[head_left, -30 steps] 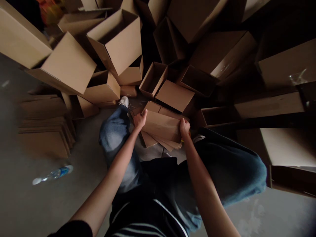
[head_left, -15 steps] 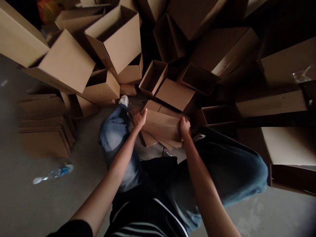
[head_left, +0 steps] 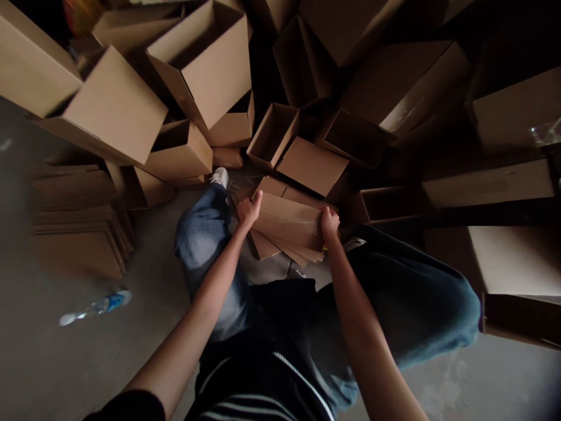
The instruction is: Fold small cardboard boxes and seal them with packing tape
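left hand (head_left: 249, 209) fingers clamped on left edge of flat brown folded cardboard blank (head_left: 287, 219) | right hand (head_left: 329, 223) fingers clamped on right edge | blank atop fanned stack of like blanks (head_left: 267, 248) on grey concrete floor (head_left: 87, 362), between knees | vs 0.5 s ago: grips unchanged, blank barely nudged, hold looks settled

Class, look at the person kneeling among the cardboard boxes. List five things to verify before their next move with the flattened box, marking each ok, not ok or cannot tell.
1. Left hand has a grip on the left edge of the flattened box: ok.
2. Right hand has a grip on its right edge: ok.
3. Flattened box is free of the fanned stack under it: cannot tell.
4. Room ahead: the small open box and others crowd close in front: not ok.
5. Water bottle lies on the floor, well away from both hands: ok.
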A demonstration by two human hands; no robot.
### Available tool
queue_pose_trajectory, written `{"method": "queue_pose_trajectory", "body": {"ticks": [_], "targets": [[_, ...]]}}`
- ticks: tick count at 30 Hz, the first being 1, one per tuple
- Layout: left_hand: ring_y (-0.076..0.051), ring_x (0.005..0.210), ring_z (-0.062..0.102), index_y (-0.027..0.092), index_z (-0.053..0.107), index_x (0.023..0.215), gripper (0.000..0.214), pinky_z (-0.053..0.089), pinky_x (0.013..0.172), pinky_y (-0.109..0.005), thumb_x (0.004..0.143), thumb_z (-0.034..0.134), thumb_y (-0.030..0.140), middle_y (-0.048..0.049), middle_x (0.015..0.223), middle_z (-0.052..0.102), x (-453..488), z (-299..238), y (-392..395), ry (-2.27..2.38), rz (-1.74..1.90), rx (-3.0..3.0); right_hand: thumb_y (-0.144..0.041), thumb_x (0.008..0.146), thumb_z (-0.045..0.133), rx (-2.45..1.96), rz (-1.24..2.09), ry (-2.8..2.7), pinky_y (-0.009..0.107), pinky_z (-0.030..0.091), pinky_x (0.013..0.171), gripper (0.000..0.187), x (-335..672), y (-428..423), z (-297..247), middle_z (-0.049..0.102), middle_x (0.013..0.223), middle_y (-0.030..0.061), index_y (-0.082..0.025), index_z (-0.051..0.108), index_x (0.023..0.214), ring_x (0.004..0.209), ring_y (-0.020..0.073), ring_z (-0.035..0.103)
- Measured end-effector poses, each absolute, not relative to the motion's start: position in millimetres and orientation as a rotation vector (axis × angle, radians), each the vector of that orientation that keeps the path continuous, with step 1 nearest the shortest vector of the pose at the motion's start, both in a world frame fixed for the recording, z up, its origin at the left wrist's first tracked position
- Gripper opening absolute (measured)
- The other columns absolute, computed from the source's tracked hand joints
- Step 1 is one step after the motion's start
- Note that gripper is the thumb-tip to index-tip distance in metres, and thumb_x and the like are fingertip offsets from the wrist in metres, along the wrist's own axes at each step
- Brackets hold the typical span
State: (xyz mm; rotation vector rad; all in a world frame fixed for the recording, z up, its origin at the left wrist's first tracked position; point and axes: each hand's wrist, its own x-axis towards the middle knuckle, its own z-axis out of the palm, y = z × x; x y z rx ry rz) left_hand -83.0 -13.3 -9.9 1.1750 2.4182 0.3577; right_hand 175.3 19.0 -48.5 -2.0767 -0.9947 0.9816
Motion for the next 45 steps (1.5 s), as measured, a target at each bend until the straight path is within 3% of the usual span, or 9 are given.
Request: {"method": "queue_pose_trajectory", "body": {"ticks": [5,10,16,20,26,32,37,42,45], "targets": [[-0.038,0.102,0.069,0.007,0.077,0.103,0.084,0.049,0.087,-0.042,0.098,0.027,0.075,-0.0256,0.1,0.074,-84,-5,-14,2.425,0.284,1.162,-0.038,0.083,0.048,-2.073,0.987,-1.005,0.037,0.048,0.086,0.029,175,19,-49,0.073,0.083,0.0098,-0.019,0.068,0.074,0.094,0.0304,0.065],[-0.036,0.101,0.071,0.013,0.077,0.103,0.074,0.05,0.083,-0.039,0.098,0.033,0.072,-0.0212,0.099,0.076,-83,-4,-16,2.439,0.351,1.181,-0.038,0.082,0.048,-2.062,0.974,-1.004,0.037,0.048,0.086,0.029,176,19,-51,0.073,0.081,0.0093,-0.019,0.069,0.075,0.094,0.031,0.065],[-0.028,0.099,0.071,0.016,0.073,0.106,0.049,0.049,0.083,-0.032,0.102,0.041,0.053,-0.0164,0.104,0.076,-83,-7,-17,2.409,0.55,1.334,-0.036,0.082,0.048,-2.058,0.954,-0.992,0.037,0.048,0.085,0.029,175,17,-50,0.073,0.082,0.0111,-0.02,0.068,0.07,0.093,0.0317,0.065],[-0.023,0.11,0.068,0.016,0.065,0.122,0.038,0.048,0.093,-0.03,0.104,0.039,0.037,-0.0134,0.12,0.072,-81,-6,-22,2.343,0.653,1.486,-0.036,0.082,0.047,-2.063,0.943,-0.982,0.038,0.048,0.086,0.029,176,16,-50,0.074,0.082,0.0111,-0.019,0.068,0.071,0.095,0.0321,0.066],[-0.024,0.15,0.032,0.012,0.043,0.151,0.058,0.027,0.121,-0.038,0.099,0.048,0.036,-0.0134,0.159,0.04,-72,-1,-31,2.175,0.621,1.963,-0.036,0.082,0.046,-2.063,0.927,-1.0,0.038,0.049,0.087,0.031,174,15,-50,0.074,0.084,0.0116,-0.018,0.07,0.075,0.094,0.0317,0.066],[-0.024,0.155,0.02,0.014,0.043,0.153,0.055,0.012,0.127,-0.049,0.101,0.033,0.029,-0.0103,0.162,0.037,-57,-4,-35,2.152,0.467,2.013,-0.037,0.083,0.045,-2.062,0.847,-1.022,0.04,0.049,0.088,0.031,172,11,-49,0.073,0.083,0.0143,-0.018,0.069,0.077,0.095,0.0328,0.066],[-0.026,0.156,0.014,0.01,0.03,0.159,0.068,0.007,0.127,-0.051,0.1,0.039,0.044,-0.0133,0.165,0.027,-50,-5,-43,2.142,0.473,2.053,-0.032,0.088,0.039,-1.999,0.584,-1.197,0.046,0.042,0.105,0.038,163,0,-39,0.068,0.116,0.0191,-0.014,0.066,0.106,0.118,0.0311,0.059],[-0.024,0.156,0.014,0.011,0.03,0.159,0.061,0.006,0.127,-0.049,0.103,0.028,0.035,-0.01,0.165,0.028,-44,-7,-48,2.094,0.47,2.085,-0.028,0.095,0.033,-1.642,0.281,-1.847,0.057,0.016,0.122,0.048,146,-16,-21,0.054,0.145,0.0161,-0.012,0.053,0.135,0.15,0.0272,0.03],[-0.024,0.156,0.013,0.011,0.029,0.16,0.062,0.008,0.128,-0.047,0.103,0.03,0.036,-0.0102,0.166,0.028,-44,-8,-49,2.062,0.48,2.107,-0.035,0.098,0.036,-1.482,0.329,-2.043,0.052,0.02,0.122,0.049,143,-19,-15,0.054,0.146,0.014,-0.015,0.051,0.14,0.149,0.0254,0.032]]}}
